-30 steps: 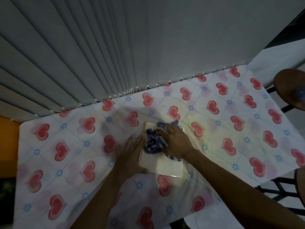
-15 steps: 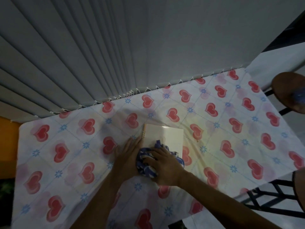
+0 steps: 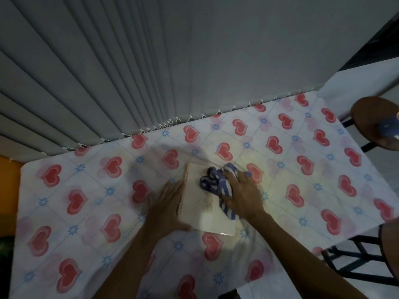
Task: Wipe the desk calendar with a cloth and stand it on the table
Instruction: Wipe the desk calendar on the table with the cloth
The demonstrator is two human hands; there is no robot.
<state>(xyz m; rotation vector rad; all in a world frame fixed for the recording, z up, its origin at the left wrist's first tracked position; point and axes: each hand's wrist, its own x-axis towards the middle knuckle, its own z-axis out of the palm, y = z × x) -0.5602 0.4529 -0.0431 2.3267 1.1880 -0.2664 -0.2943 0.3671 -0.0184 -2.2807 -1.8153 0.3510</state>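
A cream desk calendar (image 3: 203,214) with a spiral binding on its left edge lies flat in the middle of the table (image 3: 86,212). My left hand (image 3: 167,206) presses flat on the calendar's left edge and the tablecloth beside it. My right hand (image 3: 243,193) grips a bunched blue-and-white striped cloth (image 3: 216,183) and presses it on the calendar's far part. The hand and cloth hide the calendar's far right corner.
The table wears a white cloth with red hearts and blue flowers. Grey vertical blinds (image 3: 151,61) hang along its far edge. A round brown stool (image 3: 375,124) stands at the right, and a black metal frame (image 3: 354,262) shows below the table's right corner.
My right hand has swept the cloth from the calendar's near end back up to its far end. The left hand has stayed on the left edge.
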